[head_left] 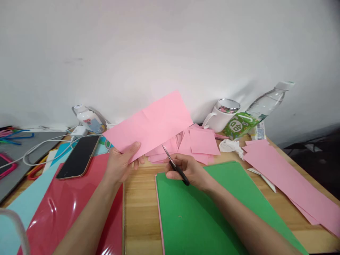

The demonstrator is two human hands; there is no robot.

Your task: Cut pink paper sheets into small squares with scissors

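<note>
My left hand [120, 163] pinches the lower edge of a long pink paper strip [150, 124] and holds it up, tilted, above the table. My right hand [186, 169] is closed around the black handles of a pair of scissors [175, 165]. The blades point up at the strip's lower edge. Behind the hands lies a pile of cut pink squares [198, 143]. A green sheet [209, 209] lies under my right forearm.
A phone [79, 156] rests on a glossy red sheet [66, 209] at the left, beside cables and a small bottle [87, 118]. A white mug [221, 115], a water bottle [256, 113], a crumpled tissue [230, 146] and long pink strips [287, 179] sit at the right.
</note>
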